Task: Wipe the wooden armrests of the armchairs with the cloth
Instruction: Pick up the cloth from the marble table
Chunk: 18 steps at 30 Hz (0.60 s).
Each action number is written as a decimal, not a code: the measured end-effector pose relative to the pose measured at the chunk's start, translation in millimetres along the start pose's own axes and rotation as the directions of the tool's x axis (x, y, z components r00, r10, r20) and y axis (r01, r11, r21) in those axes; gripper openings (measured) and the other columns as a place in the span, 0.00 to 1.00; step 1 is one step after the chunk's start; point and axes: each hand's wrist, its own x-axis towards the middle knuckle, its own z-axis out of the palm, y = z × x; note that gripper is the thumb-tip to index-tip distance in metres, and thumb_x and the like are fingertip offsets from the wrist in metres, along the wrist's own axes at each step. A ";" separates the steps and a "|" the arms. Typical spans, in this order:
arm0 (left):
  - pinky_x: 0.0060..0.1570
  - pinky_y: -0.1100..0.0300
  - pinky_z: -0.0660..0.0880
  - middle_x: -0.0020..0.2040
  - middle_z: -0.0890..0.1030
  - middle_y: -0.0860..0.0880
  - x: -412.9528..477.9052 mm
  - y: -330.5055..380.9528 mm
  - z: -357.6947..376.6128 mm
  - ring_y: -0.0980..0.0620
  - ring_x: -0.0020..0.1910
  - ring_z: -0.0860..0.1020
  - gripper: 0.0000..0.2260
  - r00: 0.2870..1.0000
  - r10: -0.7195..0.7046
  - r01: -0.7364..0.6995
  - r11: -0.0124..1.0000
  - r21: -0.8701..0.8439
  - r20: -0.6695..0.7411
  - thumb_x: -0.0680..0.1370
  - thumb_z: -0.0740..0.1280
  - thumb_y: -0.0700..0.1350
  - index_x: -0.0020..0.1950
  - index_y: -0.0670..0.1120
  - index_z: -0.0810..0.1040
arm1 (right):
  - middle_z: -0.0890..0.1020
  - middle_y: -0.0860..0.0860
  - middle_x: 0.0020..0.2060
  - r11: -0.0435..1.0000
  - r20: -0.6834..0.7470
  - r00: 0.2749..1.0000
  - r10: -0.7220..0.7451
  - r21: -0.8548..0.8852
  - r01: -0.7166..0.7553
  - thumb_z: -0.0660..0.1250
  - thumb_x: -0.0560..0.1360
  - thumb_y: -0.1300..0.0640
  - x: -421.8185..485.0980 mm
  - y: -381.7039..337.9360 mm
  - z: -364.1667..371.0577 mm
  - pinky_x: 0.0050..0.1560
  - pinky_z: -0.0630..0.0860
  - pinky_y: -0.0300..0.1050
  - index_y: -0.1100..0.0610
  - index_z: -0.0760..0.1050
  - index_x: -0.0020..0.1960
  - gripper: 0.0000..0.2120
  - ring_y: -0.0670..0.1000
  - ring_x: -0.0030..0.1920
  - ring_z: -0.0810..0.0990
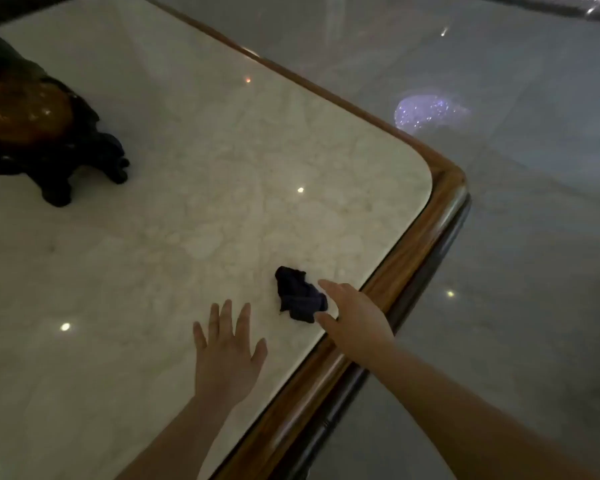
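1. Near the rounded corner of a pale marble table with a wooden rim, a small dark cloth lies crumpled on the stone, close to the edge.
2. The right hand reaches in from the right, forefinger and thumb parted on either side of the cloth, touching or just short of it; it is not yet pinched.
3. The left hand lies or hovers flat over the marble just beside the cloth, fingers spread, holding nothing.
4. The step in hand seems to be picking up the cloth. It is limp and bunched, so gathering a full fold rather than a corner should keep it from trailing.
5. No armchair or armrest is in view; the wiping looks not yet begun.
6. No container shows. A dark carved stand at far left carries an amber ornament; its details are too dim to tell.
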 end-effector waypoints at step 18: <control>0.69 0.26 0.47 0.79 0.54 0.39 44.7 -17.0 94.0 0.36 0.78 0.47 0.35 0.999 0.034 -0.033 0.999 0.020 -0.014 0.78 0.50 0.68 0.80 0.51 0.50 | 0.67 0.51 0.65 0.961 0.084 0.996 -0.041 -0.271 0.062 0.66 0.77 0.55 109.5 18.9 91.7 0.45 0.76 0.52 0.45 0.67 0.67 0.21 0.56 0.49 0.67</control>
